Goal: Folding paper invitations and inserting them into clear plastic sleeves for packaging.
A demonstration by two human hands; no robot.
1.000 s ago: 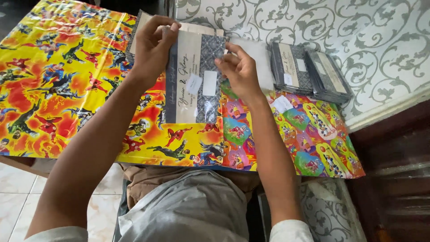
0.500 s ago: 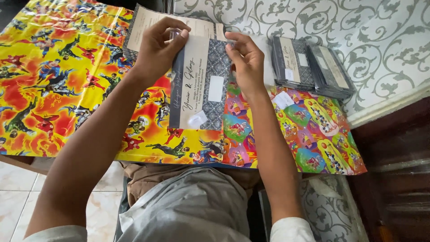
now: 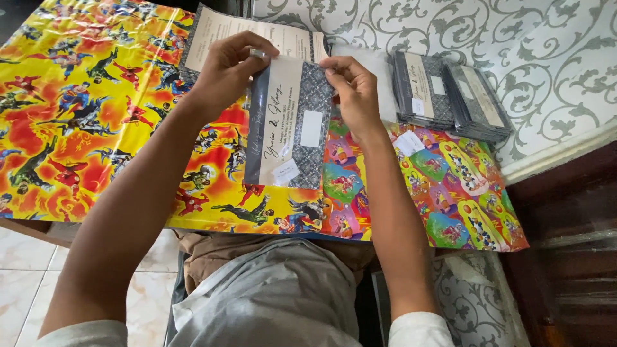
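Observation:
I hold a long grey patterned card [image 3: 292, 125] with a cream strip and two small white labels, upright above the colourful table cover. My left hand [image 3: 228, 67] pinches its top left corner. Its top right edge is gripped by my right hand [image 3: 352, 90]. The card looks wrapped in a clear sleeve. Behind it lies an opened cream sheet with printed text [image 3: 257, 32].
Two stacks of similar grey cards [image 3: 450, 93] lie at the right on a white patterned cloth [image 3: 533, 51]. A pile of clear sleeves [image 3: 376, 64] sits beside them. Bright cartoon-print wrapping paper [image 3: 77, 115] covers the low table; a loose white label [image 3: 409, 142] lies on it.
Both hands have lifted the card off the table cover and tilted it upright, shifting their grip to its top edge. The head view has moved slightly.

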